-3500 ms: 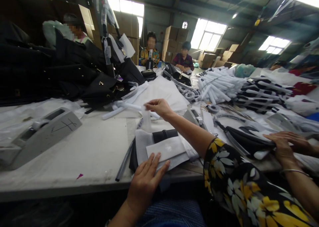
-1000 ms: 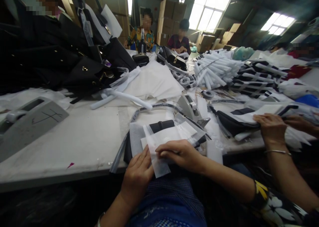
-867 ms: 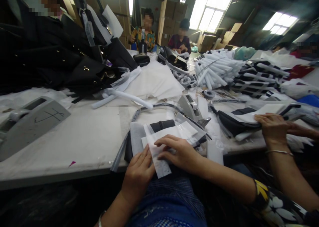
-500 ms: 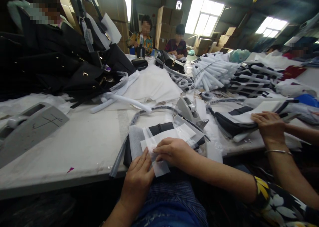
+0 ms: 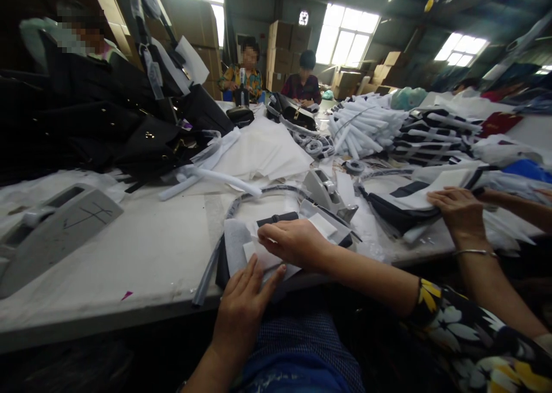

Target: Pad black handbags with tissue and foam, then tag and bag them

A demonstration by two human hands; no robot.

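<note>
A black handbag (image 5: 221, 263) lies at the table's front edge, partly covered with white wrapping paper and a grey-white foam sheet (image 5: 235, 244). Its wrapped strap (image 5: 269, 188) loops out behind it. My left hand (image 5: 241, 301) rests on the near side of the bag, thumb apart and fingertips on the white paper (image 5: 265, 256). Over the middle of the bag, my right hand (image 5: 297, 242) is closed, its fingertips pinching a thin white paper strip that they mostly hide. A grey tape dispenser (image 5: 317, 187) stands just behind the bag.
A co-worker's hand (image 5: 459, 212) presses on another black bag (image 5: 390, 212) at right. A larger grey tape dispenser (image 5: 86, 223) is at left. Black bags (image 5: 116, 117) pile up behind it. Paper sheets (image 5: 263, 145) and white foam tubes (image 5: 362, 122) lie farther back; people sit beyond.
My right hand has moved up and away from me over the bag, taking up the strip's end that hung over the near edge. My left thumb has spread; its fingers stay on the paper.
</note>
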